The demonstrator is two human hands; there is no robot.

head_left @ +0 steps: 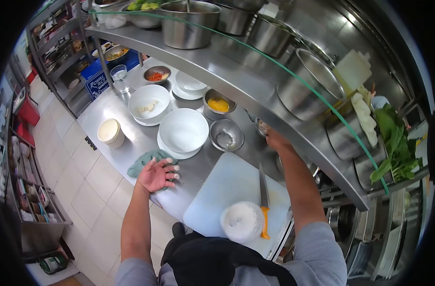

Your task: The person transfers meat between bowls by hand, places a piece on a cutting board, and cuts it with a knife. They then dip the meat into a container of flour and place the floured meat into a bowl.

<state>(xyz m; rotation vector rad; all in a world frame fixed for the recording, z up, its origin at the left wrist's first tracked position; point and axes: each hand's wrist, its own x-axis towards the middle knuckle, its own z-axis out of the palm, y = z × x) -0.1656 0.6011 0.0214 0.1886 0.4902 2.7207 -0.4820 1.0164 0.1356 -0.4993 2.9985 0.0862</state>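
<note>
My left hand [158, 174] is palm up with its fingers spread and nothing in it. It is over a green cloth [137, 167] at the table's near left edge. My right hand [276, 138] reaches under the shelf to a small metal bowl [261, 127]; its fingers are largely hidden. A white bowl [183, 129] on a plate stands beyond my left hand, with an empty-looking metal bowl [226, 135] beside it. On the cutting board [215, 190] lie an orange-handled knife [264, 195] and a round container of white powder [242, 221].
A steel shelf [236, 88] carrying pots [189, 24] overhangs the right side. Farther back are a white bowl with pale pieces [149, 102], a metal bowl of yellow food [218, 103], a glass of water [120, 78] and stacked tubs [110, 132].
</note>
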